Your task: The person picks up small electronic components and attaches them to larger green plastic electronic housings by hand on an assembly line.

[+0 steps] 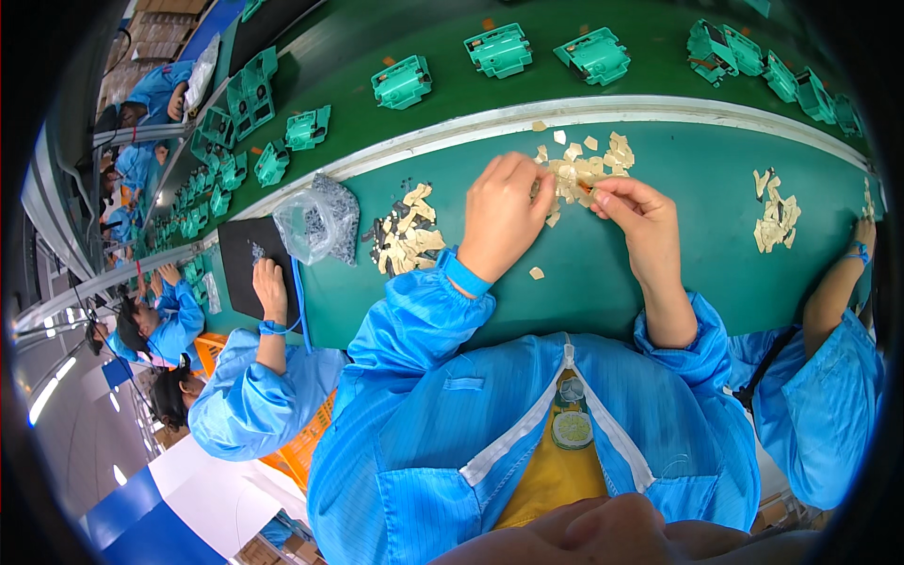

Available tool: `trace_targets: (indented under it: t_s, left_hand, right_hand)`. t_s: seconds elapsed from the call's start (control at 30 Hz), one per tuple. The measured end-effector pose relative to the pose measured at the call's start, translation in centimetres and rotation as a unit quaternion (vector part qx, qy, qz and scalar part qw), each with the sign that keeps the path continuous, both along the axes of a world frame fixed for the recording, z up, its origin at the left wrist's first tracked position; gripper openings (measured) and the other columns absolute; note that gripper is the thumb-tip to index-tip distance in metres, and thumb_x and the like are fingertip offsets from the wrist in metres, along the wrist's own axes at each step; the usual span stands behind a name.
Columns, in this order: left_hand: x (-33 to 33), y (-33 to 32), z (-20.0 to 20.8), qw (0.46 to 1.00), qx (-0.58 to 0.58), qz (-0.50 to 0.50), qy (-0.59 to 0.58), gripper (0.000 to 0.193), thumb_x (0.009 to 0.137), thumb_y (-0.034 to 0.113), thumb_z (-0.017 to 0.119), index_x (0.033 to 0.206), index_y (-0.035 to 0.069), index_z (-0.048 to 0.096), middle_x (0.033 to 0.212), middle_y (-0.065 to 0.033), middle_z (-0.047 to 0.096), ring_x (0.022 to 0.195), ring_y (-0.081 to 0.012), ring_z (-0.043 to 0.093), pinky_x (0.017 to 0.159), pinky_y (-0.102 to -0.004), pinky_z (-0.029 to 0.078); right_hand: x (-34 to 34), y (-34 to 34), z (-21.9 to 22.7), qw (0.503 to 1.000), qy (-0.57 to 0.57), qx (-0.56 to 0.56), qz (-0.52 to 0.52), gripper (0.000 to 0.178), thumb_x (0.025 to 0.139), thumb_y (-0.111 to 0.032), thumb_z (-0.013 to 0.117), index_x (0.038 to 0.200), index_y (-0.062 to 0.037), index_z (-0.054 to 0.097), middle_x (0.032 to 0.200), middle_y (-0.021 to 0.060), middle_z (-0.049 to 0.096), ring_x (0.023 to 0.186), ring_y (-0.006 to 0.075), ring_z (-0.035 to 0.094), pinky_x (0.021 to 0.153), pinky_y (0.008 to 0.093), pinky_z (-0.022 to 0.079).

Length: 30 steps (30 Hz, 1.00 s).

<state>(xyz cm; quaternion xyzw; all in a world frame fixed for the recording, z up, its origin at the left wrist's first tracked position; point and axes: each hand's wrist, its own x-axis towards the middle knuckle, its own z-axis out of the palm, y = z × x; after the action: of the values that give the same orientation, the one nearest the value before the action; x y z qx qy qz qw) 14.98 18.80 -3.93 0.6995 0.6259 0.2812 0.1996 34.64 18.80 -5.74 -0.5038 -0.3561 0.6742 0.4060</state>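
Observation:
My right hand [638, 215] pinches a small orange-brown piece [586, 187] between thumb and fingertips. Close beside it, my left hand [504, 215] has its fingers curled in, with the thumb against them. What it holds, if anything, is too hidden to name. Under and beyond both hands lie scattered cream-coloured flat pieces [619, 153] on the green tabletop [574, 301]. Left of my left hand is a mixed heap of cream and dark pieces [411, 234]. A blue band circles my left wrist.
A clear bag of small dark parts [325, 218] lies by a black mat [247, 282], where a co-worker's hand [270, 287] rests. Beyond a metal rail [443, 139], green housings [402, 82] stand on a belt. Another cream heap [776, 218] is near a co-worker's arm [833, 282] at right.

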Motion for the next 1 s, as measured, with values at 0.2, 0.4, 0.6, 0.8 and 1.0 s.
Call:
trace_targets:
  t_s: [0.2,0.4,0.6,0.8,1.0]
  left_hand:
    - [0.5,-0.1,0.5,0.992,0.032,-0.106,-0.063,0.012,0.081,0.011,0.073,0.09,0.006,0.068,0.103,-0.0061,0.067,0.098,-0.028,0.061,0.084,-0.0409,0.046]
    - [0.5,-0.2,1.2,0.991,-0.048,-0.112,-0.06,0.01,0.08,0.012,0.074,0.087,0.008,0.068,0.094,-0.0042,0.069,0.092,-0.0257,0.063,0.086,-0.0382,0.044]
    - [0.5,-0.4,0.6,0.988,-0.067,-0.083,-0.115,0.008,0.083,0.011,0.074,0.087,0.006,0.07,0.086,-0.0068,0.071,0.081,-0.0265,0.066,0.081,-0.0376,0.047]
    - [0.3,-0.3,0.8,0.988,-0.046,-0.115,-0.093,0.008,0.085,0.012,0.074,0.088,0.005,0.072,0.087,-0.0074,0.073,0.08,-0.0262,0.066,0.08,-0.037,0.046]
    - [0.4,-0.5,1.0,0.989,-0.037,-0.135,-0.055,0.007,0.085,0.011,0.074,0.089,0.006,0.073,0.085,-0.0063,0.072,0.078,-0.0239,0.065,0.077,-0.0357,0.044]
  right_hand:
    - [-0.4,-0.3,0.3,0.996,-0.066,0.054,0.024,0.017,0.089,0.001,0.069,0.106,0.0024,0.068,0.093,0.0063,0.069,0.083,0.0108,0.066,0.076,0.0243,0.054]
    - [-0.6,-0.3,0.4,0.993,-0.095,0.065,0.018,0.013,0.087,0.002,0.072,0.098,0.0015,0.064,0.092,0.0056,0.069,0.081,0.0107,0.066,0.074,0.0245,0.054]
    - [-0.8,0.0,1.6,0.952,-0.21,0.222,0.03,0.011,0.084,0.003,0.073,0.093,0.003,0.067,0.09,0.0085,0.067,0.076,0.0152,0.066,0.069,0.0258,0.054]
    - [-0.6,-0.1,1.3,0.942,-0.216,0.249,0.059,0.006,0.086,0.002,0.07,0.092,0.0035,0.069,0.092,0.0108,0.067,0.077,0.0193,0.066,0.067,0.0285,0.053]
    - [-0.4,0.0,1.3,0.92,-0.232,0.295,0.112,0.008,0.089,0.001,0.064,0.096,0.004,0.067,0.094,0.0143,0.064,0.081,0.0298,0.065,0.07,0.0348,0.053]
